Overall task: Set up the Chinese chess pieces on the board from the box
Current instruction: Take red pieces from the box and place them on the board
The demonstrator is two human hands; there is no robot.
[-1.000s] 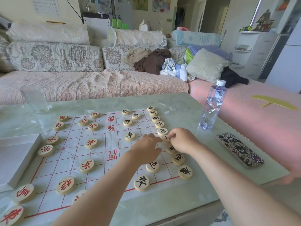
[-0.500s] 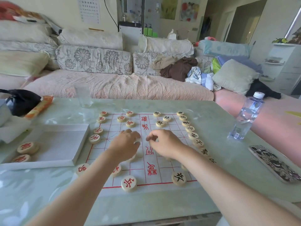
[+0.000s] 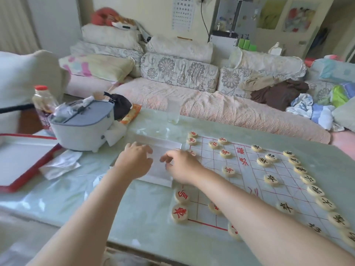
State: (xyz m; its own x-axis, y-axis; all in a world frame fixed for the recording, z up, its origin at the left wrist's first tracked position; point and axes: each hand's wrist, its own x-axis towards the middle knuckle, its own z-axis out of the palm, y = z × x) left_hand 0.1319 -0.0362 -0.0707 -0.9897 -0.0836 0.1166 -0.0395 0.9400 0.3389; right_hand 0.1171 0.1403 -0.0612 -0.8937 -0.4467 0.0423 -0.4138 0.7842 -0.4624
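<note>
The paper board [image 3: 249, 191] with red lines lies on the glass-topped table [image 3: 146, 223]. Red-lettered round wooden pieces [image 3: 179, 213] stand along its left side and black-lettered pieces [image 3: 270, 179] along its right. The shallow white box [image 3: 159, 145] sits just left of the board. My left hand [image 3: 134, 162] reaches into the box with its fingers bent down, and anything under it is hidden. My right hand [image 3: 182, 167] hovers over the box's right edge, fingers loosely curled, with nothing visible between the fingertips. My right forearm covers part of the board's near rows.
An empty glass [image 3: 173, 112] stands behind the box. A grey-white pot [image 3: 82, 127], a red-capped bottle [image 3: 43, 100], a black bag [image 3: 120, 104], a red-rimmed tray [image 3: 28, 169] and crumpled tissue [image 3: 61, 164] crowd the table's left. A sofa [image 3: 221, 106] runs behind.
Both hands have left the middle of the board and moved left to the white box. The view has swung left with them.
</note>
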